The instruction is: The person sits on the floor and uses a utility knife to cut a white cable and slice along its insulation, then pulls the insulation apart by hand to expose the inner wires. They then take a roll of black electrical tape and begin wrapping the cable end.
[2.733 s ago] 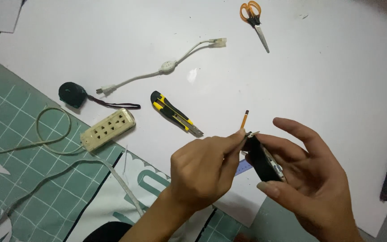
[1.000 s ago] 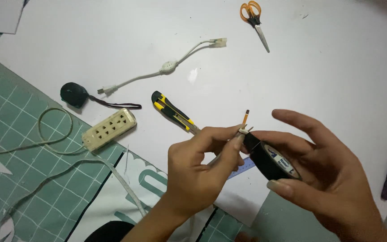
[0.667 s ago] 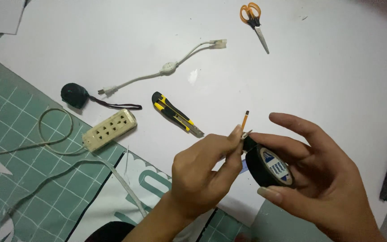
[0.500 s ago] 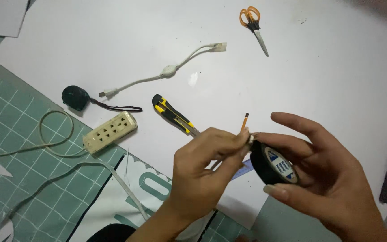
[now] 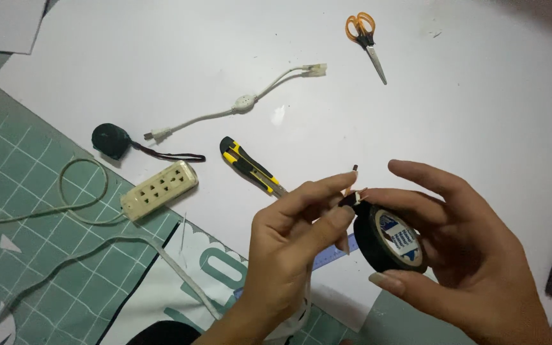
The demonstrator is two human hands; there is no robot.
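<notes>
At the far left a thin white cord looped over the green gridded cutting mat and ran to a cream plastic power strip lying at the edge of the large white sheet. Just above it sat a small black round plug with a dark lead, and beyond that a white cable with an inline switch. A yellow-and-black utility knife lay near the middle, with orange-handled scissors well apart at the top. Lower down, the left hand had thumb and forefinger pressed together, pinching a thin wire end together with what looked like the loose end of the tape. Touching those fingertips, the roll of black insulating tape was cradled upright in the right hand, thumb under it and fingers curled loosely behind. The likely trouble was the tape end slipping from so small a pinch and sticking back on the roll or to itself; the thin wire could also bend or slide out if the roll were pulled at an angle.
</notes>
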